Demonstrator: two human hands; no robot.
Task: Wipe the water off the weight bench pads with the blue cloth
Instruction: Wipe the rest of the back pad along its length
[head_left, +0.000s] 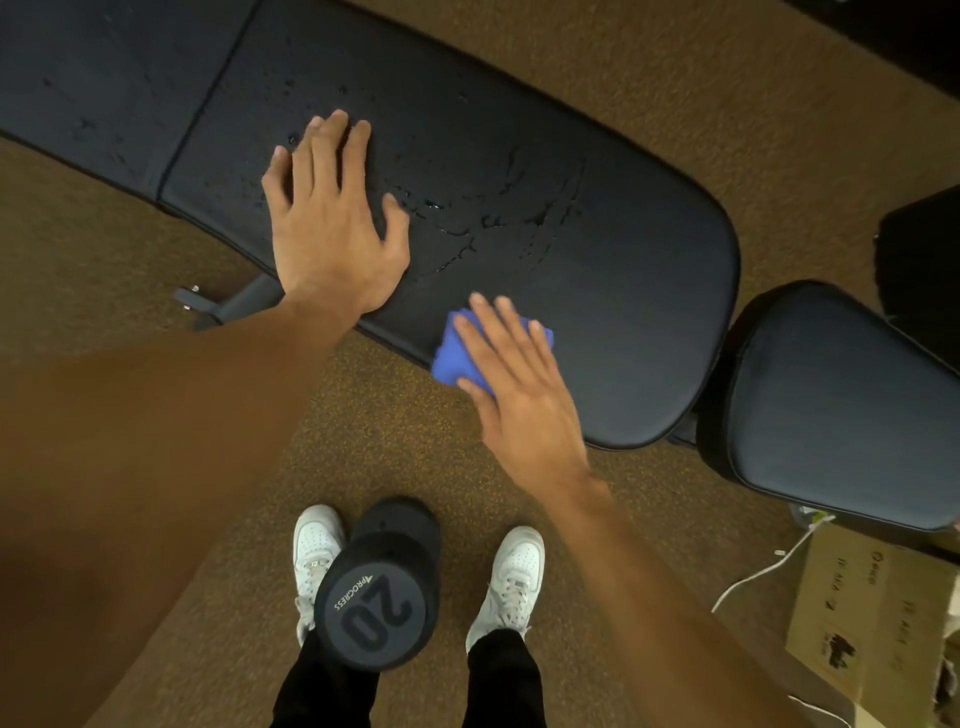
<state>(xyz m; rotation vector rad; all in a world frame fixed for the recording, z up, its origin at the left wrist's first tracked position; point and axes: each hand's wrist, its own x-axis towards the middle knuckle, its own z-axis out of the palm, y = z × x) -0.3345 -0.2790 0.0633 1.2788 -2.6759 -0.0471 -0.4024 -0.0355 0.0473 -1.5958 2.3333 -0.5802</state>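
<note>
Light: you get dim, warm indoor light.
Glare: wet streaks (467, 228) glint on the dark pad (623, 312).
Blur: your left forearm (130, 441) is soft and out of focus.
Edges: wide-angle bending; the top corners darken.

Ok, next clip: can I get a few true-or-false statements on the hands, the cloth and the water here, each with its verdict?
1. The right hand presses the blue cloth with straight fingers. True.
2. The left hand holds the dumbbell. False: it rests flat on the long bench pad; the dumbbell stands on the floor.
3. Water shows on the long bench pad between the two hands. True.
4. The blue cloth lies on the smaller pad. False: it lies on the long bench pad, at its near edge, apart from the smaller pad.
5. The dumbbell's end reads 50. False: it reads 20.
</note>
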